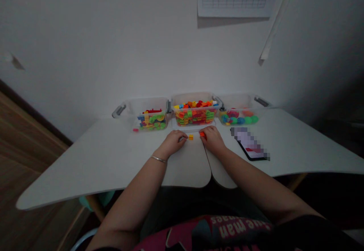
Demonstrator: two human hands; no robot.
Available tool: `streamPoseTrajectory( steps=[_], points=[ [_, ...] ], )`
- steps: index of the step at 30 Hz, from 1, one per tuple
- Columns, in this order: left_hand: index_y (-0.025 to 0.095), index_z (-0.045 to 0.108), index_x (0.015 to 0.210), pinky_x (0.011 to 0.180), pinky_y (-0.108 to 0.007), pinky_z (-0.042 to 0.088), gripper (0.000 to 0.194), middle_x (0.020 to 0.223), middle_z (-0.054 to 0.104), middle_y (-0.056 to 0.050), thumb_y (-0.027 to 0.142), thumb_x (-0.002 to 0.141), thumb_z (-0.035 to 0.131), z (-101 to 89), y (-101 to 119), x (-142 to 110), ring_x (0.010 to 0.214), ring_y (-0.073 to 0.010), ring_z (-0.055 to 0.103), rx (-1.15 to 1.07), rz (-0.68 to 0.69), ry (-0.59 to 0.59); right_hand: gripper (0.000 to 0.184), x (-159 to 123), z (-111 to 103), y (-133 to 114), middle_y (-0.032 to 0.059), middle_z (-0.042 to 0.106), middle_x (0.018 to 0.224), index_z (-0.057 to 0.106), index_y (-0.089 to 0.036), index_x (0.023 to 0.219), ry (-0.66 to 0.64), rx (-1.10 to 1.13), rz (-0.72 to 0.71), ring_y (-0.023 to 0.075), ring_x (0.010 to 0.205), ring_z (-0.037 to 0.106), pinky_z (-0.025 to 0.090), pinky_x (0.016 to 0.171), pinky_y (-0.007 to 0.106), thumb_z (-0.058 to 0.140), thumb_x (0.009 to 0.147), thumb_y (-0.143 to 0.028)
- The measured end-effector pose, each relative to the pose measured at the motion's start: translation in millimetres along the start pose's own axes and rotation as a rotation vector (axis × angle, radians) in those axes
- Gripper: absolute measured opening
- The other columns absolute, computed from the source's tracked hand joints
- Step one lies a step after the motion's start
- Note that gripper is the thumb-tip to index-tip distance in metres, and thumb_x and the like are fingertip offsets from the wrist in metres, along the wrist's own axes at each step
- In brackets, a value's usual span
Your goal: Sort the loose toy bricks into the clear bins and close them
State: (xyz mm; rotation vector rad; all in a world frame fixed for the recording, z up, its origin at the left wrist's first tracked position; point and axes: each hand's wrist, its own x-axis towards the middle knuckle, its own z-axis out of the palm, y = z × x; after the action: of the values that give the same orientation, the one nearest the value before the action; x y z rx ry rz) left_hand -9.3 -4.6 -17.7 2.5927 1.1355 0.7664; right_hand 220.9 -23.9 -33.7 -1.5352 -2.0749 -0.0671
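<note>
My left hand rests on the white table with fingers curved and the thumb a little apart, holding nothing that I can see. Just right of its fingertips lies a small yellow-orange building block, with a slim gap between. On the other side, my right hand pinches an orange-red building block, partly covered by the fingers. Behind both hands, a clear bin is heaped with many-coloured building blocks.
A left clear bin holds assorted toy parts, and a pink piece lies before it. The right clear bin contains round coloured pieces. A phone lies right of my right hand. A seam splits the table.
</note>
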Motion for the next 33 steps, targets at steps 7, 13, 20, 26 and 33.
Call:
streamPoseTrajectory(
  steps=[7,13,20,26,33],
  points=[
    [0.018,0.071,0.097,0.093,-0.038,0.050,0.015,0.099,0.074,-0.008,0.017,0.087,0.059,0.8,0,1,0.096,-0.0209,0.065,-0.001,0.002,0.003,0.026,1,1,4,0.0082,0.072,0.107,0.071,-0.018,0.110,0.023,0.061,0.008,0.0267,0.111,0.051,0.039,0.104,0.040,0.052,0.091,-0.019],
    [0.017,0.071,0.097,0.092,-0.036,0.051,0.015,0.099,0.074,-0.008,0.016,0.087,0.060,-1.4,1,1,0.094,-0.0206,0.066,-0.008,-0.002,-0.014,0.021,1,1,5,0.0082,0.072,0.102,0.070,-0.018,0.098,0.073,0.141,0.043,0.0264,0.105,0.055,0.043,0.099,0.040,0.052,0.089,-0.018],
    [0.018,0.071,0.097,0.091,-0.035,0.050,0.015,0.098,0.073,-0.008,0.018,0.089,0.058,-3.8,1,0,0.095,-0.0204,0.065,0.005,0.002,-0.003,0.018,19,-30,-2,0.0104,0.070,0.108,0.066,-0.021,0.098,0.471,0.305,-0.051,0.0252,0.105,0.061,0.048,0.094,0.042,0.050,0.090,-0.025],
    [0.017,0.071,0.097,0.093,-0.037,0.049,0.015,0.100,0.074,-0.008,0.017,0.089,0.058,-1.6,-8,0,0.097,-0.0216,0.065,0.009,0.005,-0.009,0.015,58,-67,-7,0.0105,0.068,0.111,0.065,-0.022,0.092,0.634,0.365,-0.084,0.0247,0.107,0.060,0.050,0.093,0.043,0.051,0.088,-0.021],
    [0.016,0.071,0.098,0.095,-0.038,0.048,0.015,0.101,0.074,-0.008,0.016,0.087,0.060,-1.3,-11,-2,0.099,-0.0222,0.066,0.014,-0.014,-0.023,0.030,87,-61,0,0.0110,0.070,0.115,0.072,-0.020,0.099,0.560,0.297,-0.103,0.0233,0.111,0.061,0.046,0.104,0.045,0.046,0.085,-0.014]
  ],
)
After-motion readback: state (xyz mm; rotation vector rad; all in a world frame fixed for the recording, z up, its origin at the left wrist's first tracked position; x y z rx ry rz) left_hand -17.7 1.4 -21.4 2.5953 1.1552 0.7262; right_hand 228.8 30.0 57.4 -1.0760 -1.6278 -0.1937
